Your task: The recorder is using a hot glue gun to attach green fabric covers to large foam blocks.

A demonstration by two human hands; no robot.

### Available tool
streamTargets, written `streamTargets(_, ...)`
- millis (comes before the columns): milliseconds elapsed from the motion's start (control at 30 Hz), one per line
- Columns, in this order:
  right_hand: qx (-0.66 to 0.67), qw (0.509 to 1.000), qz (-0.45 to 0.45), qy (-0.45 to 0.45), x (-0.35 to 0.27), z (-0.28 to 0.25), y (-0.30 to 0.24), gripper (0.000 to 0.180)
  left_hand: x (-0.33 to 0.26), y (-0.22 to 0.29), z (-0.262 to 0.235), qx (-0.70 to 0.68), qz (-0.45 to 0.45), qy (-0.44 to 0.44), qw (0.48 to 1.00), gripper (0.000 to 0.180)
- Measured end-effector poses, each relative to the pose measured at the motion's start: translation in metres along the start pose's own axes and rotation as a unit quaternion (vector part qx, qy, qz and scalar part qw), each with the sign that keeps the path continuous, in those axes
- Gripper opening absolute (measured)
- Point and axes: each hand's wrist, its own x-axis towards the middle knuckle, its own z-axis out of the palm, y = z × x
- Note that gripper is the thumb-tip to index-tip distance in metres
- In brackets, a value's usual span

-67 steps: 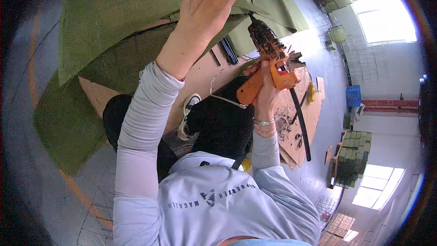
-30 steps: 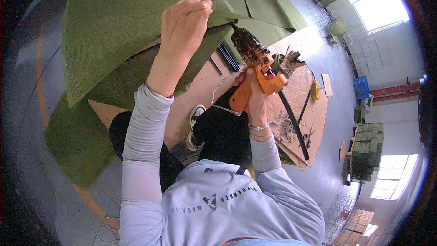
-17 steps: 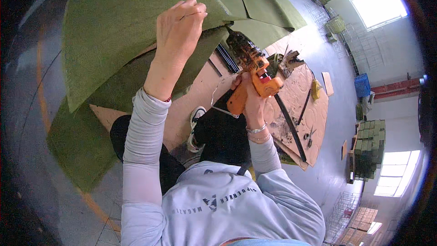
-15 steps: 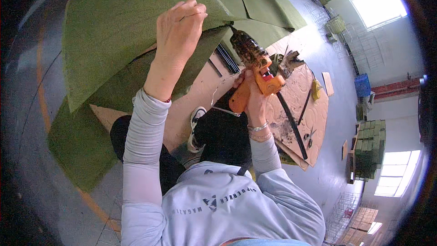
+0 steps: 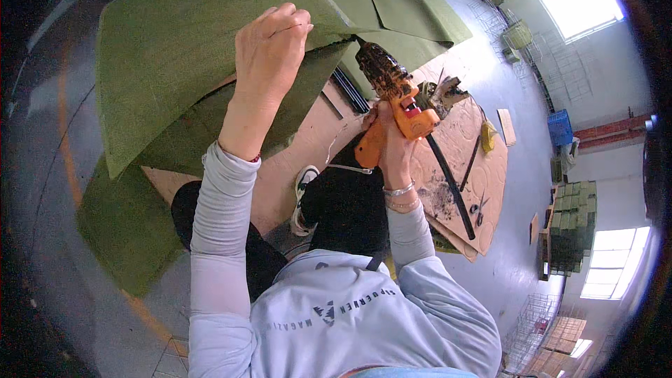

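Note:
My right hand (image 5: 395, 143) grips an orange hot glue gun (image 5: 418, 123), its barrel caked with black residue. A long black glue stick (image 5: 451, 189) runs out of its back. The nozzle tip is at the edge of a raised green fabric sheet (image 5: 189, 42), where that sheet meets a lower green layer (image 5: 280, 101). My left hand (image 5: 273, 42) is closed in a pinch in front of the raised sheet, left of the nozzle. Whatever its fingertips hold is hidden.
More green sheets (image 5: 413, 10) lie at the back of a tan board (image 5: 483, 175). Black sticks (image 5: 350, 89) rest beside the gun. Scissors (image 5: 479, 211), a yellow object (image 5: 487, 136) and a blackened lump (image 5: 444, 94) are on the right. Stacked green boxes (image 5: 574, 227) stand by the wall.
My left hand has shifted slightly left and down, still closed. The glue gun has moved a little right and down, its tip staying close to the sheet's edge.

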Motion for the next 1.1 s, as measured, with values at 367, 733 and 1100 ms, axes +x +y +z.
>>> streamTargets(367,0.011,1.000,-0.005,0.001,-0.001,-0.001,0.002,0.014,-0.001,-0.001,0.000,0.003,0.000,0.000,1.000,0.011)
streamTargets(733,0.015,1.000,0.017,0.005,-0.013,0.006,-0.008,0.015,0.001,0.000,-0.001,-0.013,-0.011,-0.003,1.000,0.010)
streamTargets(1100,0.029,0.999,0.032,0.000,-0.010,0.008,-0.009,0.017,0.000,0.000,-0.003,-0.014,-0.004,-0.005,1.000,0.011)
